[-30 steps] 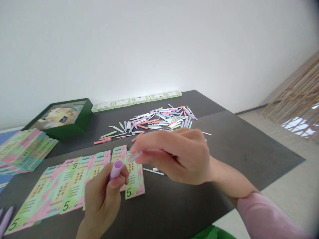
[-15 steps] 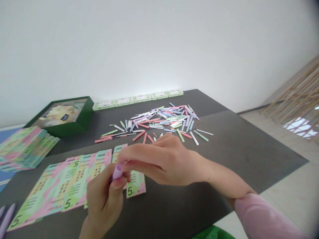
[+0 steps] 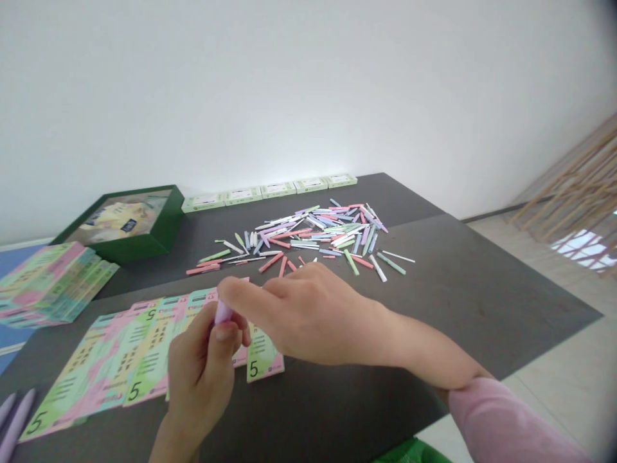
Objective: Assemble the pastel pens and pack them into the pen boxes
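Since a second ago, the right hand (image 3: 318, 315) has moved left until its fingers meet the upper end of one lilac tube (image 3: 222, 312); the small clear piece they pinched then is no longer visible. One tube, then, stands roughly upright above the bench (image 3: 482, 283), wrapped by the fingers of the left hand (image 3: 200, 373), thumb against its side. The right index fingertip covers its top; whether the right fingers grip anything, I cannot tell.

Five pale green boxes (image 3: 278, 189) line the bench's back edge. Left of them sits one dark green box (image 3: 144, 246), with packets inside, and at the left edge one stack of coloured boxes (image 3: 72, 283). Towards the near left corner lie two pointed lilac barrels (image 3: 19, 424). Overlapping printed cards (image 3: 96, 366) spread from there to beneath the hands; four large "5"s show, but the cards cannot be counted surely. Mid-bench, towards the back edge, lies one pile of pen parts (image 3: 318, 231), too many and too tangled to count.
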### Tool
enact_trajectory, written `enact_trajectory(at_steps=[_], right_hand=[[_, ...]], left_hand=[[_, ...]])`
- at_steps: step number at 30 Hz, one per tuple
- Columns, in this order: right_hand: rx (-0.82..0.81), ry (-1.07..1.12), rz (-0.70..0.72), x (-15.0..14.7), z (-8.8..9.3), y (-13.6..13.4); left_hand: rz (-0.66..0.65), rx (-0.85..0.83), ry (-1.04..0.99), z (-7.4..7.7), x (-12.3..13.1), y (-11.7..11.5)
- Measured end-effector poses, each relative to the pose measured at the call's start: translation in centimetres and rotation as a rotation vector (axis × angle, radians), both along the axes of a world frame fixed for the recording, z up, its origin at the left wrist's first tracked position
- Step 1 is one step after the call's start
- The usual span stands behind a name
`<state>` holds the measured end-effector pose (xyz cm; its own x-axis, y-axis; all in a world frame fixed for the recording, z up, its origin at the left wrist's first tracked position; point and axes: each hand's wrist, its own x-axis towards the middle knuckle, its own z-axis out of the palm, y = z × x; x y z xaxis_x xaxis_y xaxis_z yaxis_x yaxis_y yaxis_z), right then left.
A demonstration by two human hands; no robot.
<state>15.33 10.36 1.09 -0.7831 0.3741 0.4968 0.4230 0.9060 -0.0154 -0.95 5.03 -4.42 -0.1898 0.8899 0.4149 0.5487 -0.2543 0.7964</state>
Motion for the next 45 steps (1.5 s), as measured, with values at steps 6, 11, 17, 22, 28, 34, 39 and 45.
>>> enact_trajectory(at_steps=[6, 11, 17, 22, 28, 34, 39, 45], right_hand=[[-0.006, 0.033, 0.021, -0.1, -1.5, 0.5], [-0.116, 0.066, 0.038, 0.4, -2.4, 1.4], [-0.337, 0.067, 0.116, 0.7, -2.0, 1.9], [-0.505, 0.196, 0.196, 0.9, -1.3, 2.0], [-0.925, 0.452, 0.191, 0.8, -2.3, 3.0], [-1.022, 0.607, 0.115, 0.9, -3.7, 4.0], [-1.178, 0.747, 0.171, 1.1, -4.2, 5.1], [-1.487, 0.830, 0.218, 0.6, -5.2, 5.4]], left_hand=[[-0.119, 0.050, 0.001, -1.3, -0.9, 0.2], [-0.129, 0.046, 0.096, -1.8, -0.9, 0.3], [-0.153, 0.023, 0.174, -1.1, -0.8, 0.6], [-0.164, 0.078, 0.303, 0.0, -0.7, 0.9], [-0.204, -0.004, 0.288, 0.4, 0.1, 1.4], [-0.288, -0.096, 0.175, -0.3, -0.3, 1.4], [-0.243, -0.025, 0.139, -0.6, -1.2, 1.1], [-0.102, 0.052, 0.215, -0.7, -0.7, 1.2]])
